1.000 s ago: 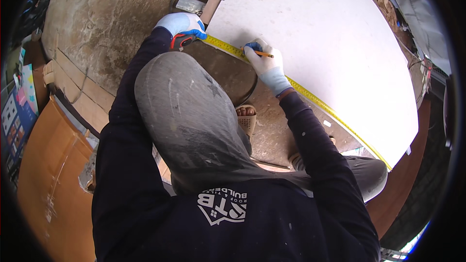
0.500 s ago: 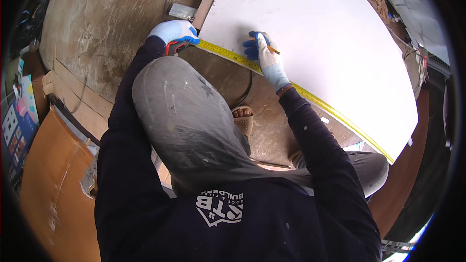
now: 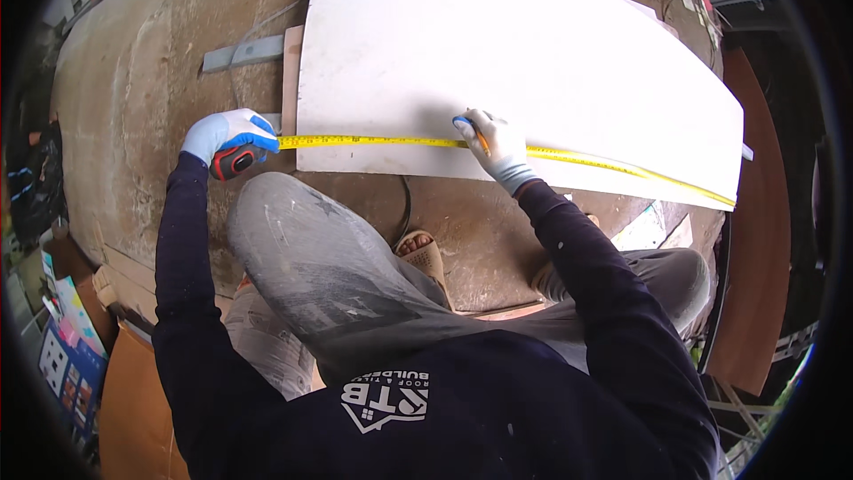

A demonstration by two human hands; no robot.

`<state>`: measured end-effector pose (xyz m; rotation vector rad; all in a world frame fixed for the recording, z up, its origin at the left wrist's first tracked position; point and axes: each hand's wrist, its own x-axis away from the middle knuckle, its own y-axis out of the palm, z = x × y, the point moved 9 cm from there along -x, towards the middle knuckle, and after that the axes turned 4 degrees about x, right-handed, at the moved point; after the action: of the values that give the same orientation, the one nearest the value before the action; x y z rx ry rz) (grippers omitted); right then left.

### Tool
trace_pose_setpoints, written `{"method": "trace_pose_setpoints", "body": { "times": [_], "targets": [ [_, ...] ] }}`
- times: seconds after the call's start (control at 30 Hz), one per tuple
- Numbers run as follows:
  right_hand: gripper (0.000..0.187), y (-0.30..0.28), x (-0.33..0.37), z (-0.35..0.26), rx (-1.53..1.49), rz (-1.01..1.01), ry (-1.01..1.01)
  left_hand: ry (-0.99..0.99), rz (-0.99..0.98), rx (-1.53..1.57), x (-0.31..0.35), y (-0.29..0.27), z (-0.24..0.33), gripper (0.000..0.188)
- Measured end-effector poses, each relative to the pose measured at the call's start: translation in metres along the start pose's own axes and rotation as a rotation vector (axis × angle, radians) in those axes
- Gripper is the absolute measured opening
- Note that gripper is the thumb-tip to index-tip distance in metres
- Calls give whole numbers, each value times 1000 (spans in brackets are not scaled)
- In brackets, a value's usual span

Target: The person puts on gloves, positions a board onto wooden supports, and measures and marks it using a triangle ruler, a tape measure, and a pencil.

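Note:
A large white board (image 3: pixel 498 44) lies flat on the dusty concrete floor in front of me. A yellow tape blade (image 3: pixel 382 141) stretches along its near edge to the far right corner. My left hand (image 3: pixel 227 135), in a white and blue glove, grips the red and black tape measure case (image 3: pixel 235 161) just off the board's left edge. My right hand (image 3: pixel 494 144), also gloved, holds an orange pencil (image 3: pixel 481 140) with its tip on the board beside the tape. My raised knee in grey trousers (image 3: pixel 311 249) sits between my arms.
A grey metal strip (image 3: pixel 242 54) and a narrow wooden strip (image 3: pixel 291 80) lie left of the board. My sandalled foot (image 3: pixel 425 258) rests on the floor below the tape. Brown cardboard (image 3: pixel 133 400) and coloured boxes (image 3: pixel 67 351) sit lower left. A brown panel (image 3: pixel 755 249) stands at right.
The view has swung so the board and tape now run nearly level. My left hand and the tape case shifted lower along the board's left edge; my right hand stays on the tape with the pencil.

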<state>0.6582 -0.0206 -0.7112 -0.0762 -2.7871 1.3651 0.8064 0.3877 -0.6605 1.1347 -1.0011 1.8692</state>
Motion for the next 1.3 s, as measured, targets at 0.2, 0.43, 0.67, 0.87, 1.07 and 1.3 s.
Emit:
{"method": "trace_pose_setpoints", "body": {
  "times": [0.2, 0.43, 0.67, 0.87, 1.07, 1.3],
  "targets": [
    [29, -67, -5, 27, 69, 118, 36, 117, -153, -291, 4, 8, 88, 32],
    [42, -190, -22, 87, 87, 27, 112, 256, -380, -176, 43, 82, 179, 48],
    [49, -279, 20, 136, 339, -3, 255, 219, -518, -35, 70, 147, 243, 57],
    [48, -325, 62, 145, 303, -61, 205, 227, -709, 6, 83, 214, 281, 72],
    [50, -333, 98, 179, 191, -30, 299, 213, -778, -36, 84, 287, 295, 76],
    [44, -233, 93, 44, 70, -162, -81, 142, -827, 107, 73, 365, 311, 71]
  ]
}}
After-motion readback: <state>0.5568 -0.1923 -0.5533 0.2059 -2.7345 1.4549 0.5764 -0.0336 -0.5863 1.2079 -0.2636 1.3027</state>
